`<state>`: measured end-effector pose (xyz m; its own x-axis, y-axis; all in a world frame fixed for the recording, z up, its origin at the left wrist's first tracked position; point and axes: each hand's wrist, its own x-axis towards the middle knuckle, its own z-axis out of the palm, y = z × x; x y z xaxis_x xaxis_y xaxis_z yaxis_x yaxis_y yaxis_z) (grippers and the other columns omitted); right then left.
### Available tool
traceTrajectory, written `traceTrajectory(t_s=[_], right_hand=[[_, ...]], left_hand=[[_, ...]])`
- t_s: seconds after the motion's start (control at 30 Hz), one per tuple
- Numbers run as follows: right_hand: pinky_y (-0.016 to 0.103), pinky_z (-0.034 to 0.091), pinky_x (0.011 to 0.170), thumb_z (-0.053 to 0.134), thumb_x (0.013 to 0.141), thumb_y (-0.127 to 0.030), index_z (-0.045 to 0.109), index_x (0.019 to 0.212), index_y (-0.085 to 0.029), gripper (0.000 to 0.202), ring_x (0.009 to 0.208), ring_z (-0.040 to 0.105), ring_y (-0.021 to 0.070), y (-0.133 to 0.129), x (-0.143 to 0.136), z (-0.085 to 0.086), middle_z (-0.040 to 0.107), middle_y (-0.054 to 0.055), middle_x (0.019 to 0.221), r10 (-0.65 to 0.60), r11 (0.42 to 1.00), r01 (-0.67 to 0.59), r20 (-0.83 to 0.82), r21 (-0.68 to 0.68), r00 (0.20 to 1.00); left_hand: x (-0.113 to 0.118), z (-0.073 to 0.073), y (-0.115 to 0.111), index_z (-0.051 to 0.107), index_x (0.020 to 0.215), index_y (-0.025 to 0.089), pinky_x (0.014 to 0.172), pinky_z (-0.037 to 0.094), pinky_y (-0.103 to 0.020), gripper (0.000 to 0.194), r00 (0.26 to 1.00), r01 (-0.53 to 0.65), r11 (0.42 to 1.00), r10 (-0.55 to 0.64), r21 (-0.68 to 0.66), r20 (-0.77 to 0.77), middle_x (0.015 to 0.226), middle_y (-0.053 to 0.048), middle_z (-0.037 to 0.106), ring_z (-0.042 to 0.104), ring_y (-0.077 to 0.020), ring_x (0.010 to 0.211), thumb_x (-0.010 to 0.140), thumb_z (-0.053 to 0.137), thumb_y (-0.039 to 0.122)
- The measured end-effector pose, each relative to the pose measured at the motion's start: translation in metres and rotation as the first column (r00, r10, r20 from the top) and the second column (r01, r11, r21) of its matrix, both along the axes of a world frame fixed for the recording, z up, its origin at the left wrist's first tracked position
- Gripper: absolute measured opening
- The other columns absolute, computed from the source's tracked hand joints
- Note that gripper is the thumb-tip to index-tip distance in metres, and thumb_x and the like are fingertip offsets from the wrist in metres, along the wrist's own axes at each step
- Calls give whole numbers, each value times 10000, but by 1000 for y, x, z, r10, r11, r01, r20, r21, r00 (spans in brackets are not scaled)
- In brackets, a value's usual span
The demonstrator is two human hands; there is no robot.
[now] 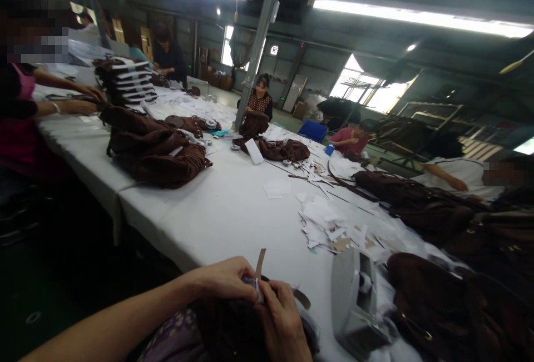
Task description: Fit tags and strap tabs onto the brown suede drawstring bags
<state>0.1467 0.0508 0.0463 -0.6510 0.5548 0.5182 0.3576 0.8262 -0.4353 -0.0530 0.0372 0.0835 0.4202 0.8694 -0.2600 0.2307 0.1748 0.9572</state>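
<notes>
My left hand (227, 279) pinches a small piece of white wrapping (259, 291) between thumb and fingers. From the right, my right hand (284, 317) closes on the same piece, its fingertips meeting the left thumb. A narrow tan strip (261, 263) sticks up out of the wrapping, and a second tan piece (302, 299) shows beyond my right knuckles. Under both hands lies a dark brown item (227, 326), probably a bag, mostly hidden and in shadow. Just right of my hands stands a grey tape dispenser (348, 289).
Brown leather bags (167, 150) lie piled on the white-covered table (217, 212), with more bags (442, 301) at right. Paper scraps (327, 223) litter the middle. A metal post (261, 39) rises behind. Co-workers sit or stand around; one person's hands (85, 100) work at far left.
</notes>
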Motion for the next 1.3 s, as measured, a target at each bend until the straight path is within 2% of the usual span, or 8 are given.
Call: traceTrajectory(t_s=[0.2,0.33,0.47,0.63,0.77,0.87,1.03,1.3], right_hand=[[399,494,818,464,837,-62,479,1148,-220,349,928,530,224,0,-2,17,542,76,1001,42,983,-15,142,-184,989],[391,462,867,532,803,-87,506,1076,-222,305,969,521,219,4,-2,40,540,60,1016,112,940,-6,289,-342,951],[383,428,910,581,788,-127,523,1026,-222,263,1010,503,221,8,-3,56,545,54,1036,174,926,-27,363,-376,915],[412,421,878,561,777,-83,534,1009,-198,260,971,476,248,6,-8,55,546,77,1014,120,978,-25,463,-207,878],[391,434,772,481,822,-58,537,1036,-178,253,855,475,231,5,-9,44,553,78,942,46,999,-33,467,-35,883],[366,434,721,455,825,-35,536,1093,-168,310,808,472,219,9,-8,37,554,76,902,4,996,-44,447,78,894],[382,451,751,456,803,-16,540,1140,-153,374,811,478,219,11,-5,30,558,81,926,-1,992,-57,445,117,895],[372,486,740,455,866,-69,449,1273,-143,414,844,488,219,9,-3,16,554,93,958,-38,986,-16,315,166,948]], left_hand=[[5,-3,1,491,557,169,437,198,-243,249,989,-133,991,131,-30,-64,494,59,326,274,-90,466,728,456,346],[12,-8,0,458,539,177,444,184,-248,288,979,-160,985,166,59,-115,494,59,311,269,-91,466,765,420,351],[18,-14,1,471,548,170,478,217,-242,281,969,-184,970,206,158,-137,514,53,343,314,-98,503,781,392,305],[15,-11,1,405,539,185,448,185,-243,252,968,-203,967,222,152,-118,519,55,290,263,-91,484,768,369,283],[11,1,-5,541,633,154,482,256,-216,145,995,-100,993,101,59,0,584,47,397,342,-98,548,697,507,279],[12,4,-8,595,703,143,507,272,-212,145,989,-112,994,113,-11,91,620,42,440,370,-107,595,663,579,282],[16,-2,-9,626,705,126,489,233,-225,152,982,-170,985,169,0,82,581,51,393,327,-97,563,694,543,253],[21,4,-12,683,777,116,587,338,-216,205,972,-228,966,218,123,86,659,32,524,431,-124,658,687,521,203]])
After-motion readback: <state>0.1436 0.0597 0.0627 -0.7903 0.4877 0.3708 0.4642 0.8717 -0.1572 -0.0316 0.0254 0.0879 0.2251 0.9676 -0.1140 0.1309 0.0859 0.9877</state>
